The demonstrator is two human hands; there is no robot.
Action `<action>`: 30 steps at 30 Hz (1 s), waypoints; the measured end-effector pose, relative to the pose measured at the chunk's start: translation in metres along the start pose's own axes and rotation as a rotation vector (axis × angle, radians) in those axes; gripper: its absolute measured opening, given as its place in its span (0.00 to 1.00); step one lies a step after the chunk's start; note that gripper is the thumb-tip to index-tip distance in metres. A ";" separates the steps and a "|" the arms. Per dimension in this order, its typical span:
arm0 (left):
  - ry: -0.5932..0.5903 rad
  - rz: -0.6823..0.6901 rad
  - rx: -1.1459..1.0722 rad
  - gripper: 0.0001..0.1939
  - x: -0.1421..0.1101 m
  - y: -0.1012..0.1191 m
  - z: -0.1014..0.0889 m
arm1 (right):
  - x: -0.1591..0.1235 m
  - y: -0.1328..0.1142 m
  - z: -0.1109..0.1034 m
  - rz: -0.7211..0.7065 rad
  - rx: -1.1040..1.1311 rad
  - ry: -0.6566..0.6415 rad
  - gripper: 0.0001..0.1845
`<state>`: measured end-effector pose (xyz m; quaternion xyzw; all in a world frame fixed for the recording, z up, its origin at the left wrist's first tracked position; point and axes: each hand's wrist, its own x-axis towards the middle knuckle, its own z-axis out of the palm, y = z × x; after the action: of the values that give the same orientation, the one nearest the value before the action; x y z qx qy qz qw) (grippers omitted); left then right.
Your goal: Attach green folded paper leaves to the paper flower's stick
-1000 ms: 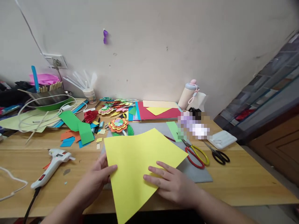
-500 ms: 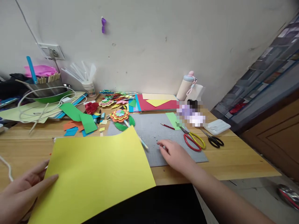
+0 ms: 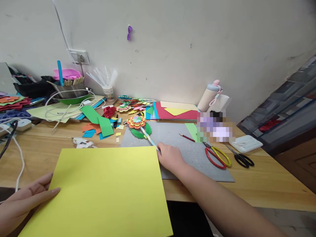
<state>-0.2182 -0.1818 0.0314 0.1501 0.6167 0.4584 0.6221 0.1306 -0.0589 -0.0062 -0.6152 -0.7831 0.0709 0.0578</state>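
Note:
My left hand (image 3: 32, 197) grips the left edge of a large yellow sheet of paper (image 3: 106, 191), thumb on top and fingers underneath. The sheet is held over the table's front edge and hides what lies below it. At the sheet's far right corner, my right hand (image 3: 171, 158) has its fingers closed around the lower end of a paper flower's striped stem; whether they also touch the sheet I cannot tell. The paper flower (image 3: 136, 121), with orange, yellow and multicoloured petals and green pleated leaves, lies on a grey cutting mat (image 3: 187, 164).
Right of my hand lie a pencil (image 3: 187, 137), red-and-yellow-handled scissors (image 3: 217, 158) and black-handled scissors (image 3: 244, 160). A glue gun (image 3: 83, 143), green paper strips (image 3: 97, 120) and scraps are on the left. Coloured sheets (image 3: 179, 113) and a bottle (image 3: 209, 97) stand near the wall.
My right hand has moved to the stem's lower end and its fingers have closed. The yellow sheet's curled far right corner now lies flatter. The view has turned left.

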 end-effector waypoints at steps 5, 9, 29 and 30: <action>-0.018 0.041 0.140 0.66 0.001 0.003 0.016 | 0.001 0.007 0.004 -0.004 0.018 0.047 0.10; -0.012 -0.024 0.117 0.68 0.004 0.002 0.022 | 0.008 0.021 -0.002 0.080 0.021 0.150 0.14; -0.420 0.096 0.039 0.38 0.028 -0.010 0.103 | 0.104 0.144 -0.053 0.434 -0.005 0.166 0.28; -0.403 0.098 0.041 0.39 0.029 -0.010 0.101 | 0.093 0.150 -0.056 0.406 -0.003 0.165 0.27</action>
<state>-0.1286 -0.1268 0.0252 0.2814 0.4807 0.4363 0.7066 0.2624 0.0683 0.0216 -0.7639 -0.6360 0.0295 0.1053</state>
